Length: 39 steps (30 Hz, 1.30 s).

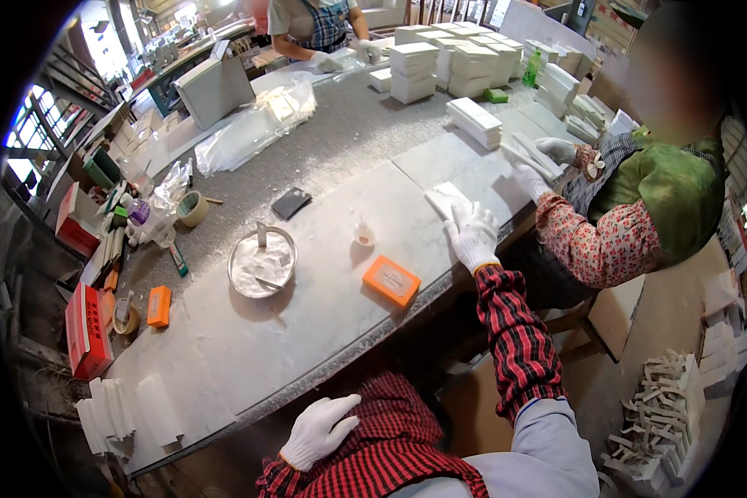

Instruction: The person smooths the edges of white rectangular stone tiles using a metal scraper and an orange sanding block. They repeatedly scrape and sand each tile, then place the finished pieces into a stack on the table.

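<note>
My right hand (475, 236), in a white knit glove, reaches across the tabletop with its fingers closed on the near end of a white rectangular slab (443, 196). The slab lies on the pale marble top; the grip partly hides it. My left hand (319, 432), also gloved in white, rests over my lap with fingers apart and nothing in it. Left of my right hand are an orange block (391, 281) and a small whitish cup (363, 233). Farther left stands a metal bowl (233, 278) of white paste or powder, with flat tools in it.
At the right, a co-worker's gloved hands (531, 179) handle white slabs beside a slab stack (473, 121). Another person (328, 31) works across the table. Stacked white blocks (413, 70), plastic wrapping (253, 133), a dark pad (290, 203) and a second orange block (159, 306) lie about.
</note>
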Available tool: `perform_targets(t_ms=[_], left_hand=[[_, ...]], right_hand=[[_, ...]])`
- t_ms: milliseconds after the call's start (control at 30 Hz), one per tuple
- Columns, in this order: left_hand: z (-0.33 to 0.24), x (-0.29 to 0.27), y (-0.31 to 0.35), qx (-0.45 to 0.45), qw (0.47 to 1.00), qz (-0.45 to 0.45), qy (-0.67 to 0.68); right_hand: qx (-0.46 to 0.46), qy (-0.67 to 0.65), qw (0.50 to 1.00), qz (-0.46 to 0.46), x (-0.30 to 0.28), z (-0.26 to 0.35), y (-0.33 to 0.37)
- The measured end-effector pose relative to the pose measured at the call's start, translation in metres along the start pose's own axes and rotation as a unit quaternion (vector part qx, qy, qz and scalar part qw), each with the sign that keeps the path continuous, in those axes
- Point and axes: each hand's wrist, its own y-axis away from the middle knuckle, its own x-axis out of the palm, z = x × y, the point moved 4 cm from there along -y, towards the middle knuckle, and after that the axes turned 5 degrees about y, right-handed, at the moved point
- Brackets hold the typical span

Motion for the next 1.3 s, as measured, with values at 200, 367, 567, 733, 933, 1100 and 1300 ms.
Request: perform_targets(t_ms=[200,367,567,733,933,1100,1300], left_hand=[[0.011,-0.039,0.051,-0.082,0.969,-0.233,-0.013],[0.056,-0.109,0.135,-0.222,0.802,-0.55,-0.07],[0.14,-0.168,0.192,-0.464,0.684,-0.397,-0.398],[0.171,-0.173,0.194,-0.553,0.631,-0.345,-0.42],[0.181,-0.194,0.243,-0.493,0.671,-0.518,-0.194],[0.185,-0.206,0.259,-0.394,0.655,-0.584,-0.273],[0.145,-0.186,0.24,-0.356,0.615,-0.55,-0.439]], right_hand=[[-0.011,-0.111,0.992,-0.064,-0.02,0.009,0.018],[-0.032,-0.222,0.968,-0.109,-0.08,0.054,0.16],[-0.063,-0.348,0.935,0.007,-0.101,0.099,0.249],[-0.203,-0.431,0.877,0.06,-0.116,0.146,0.238],[-0.309,-0.475,0.819,0.093,-0.135,0.203,0.226],[-0.335,-0.514,0.78,0.128,-0.14,0.229,0.247],[-0.381,-0.522,0.744,0.17,-0.15,0.249,0.251]])
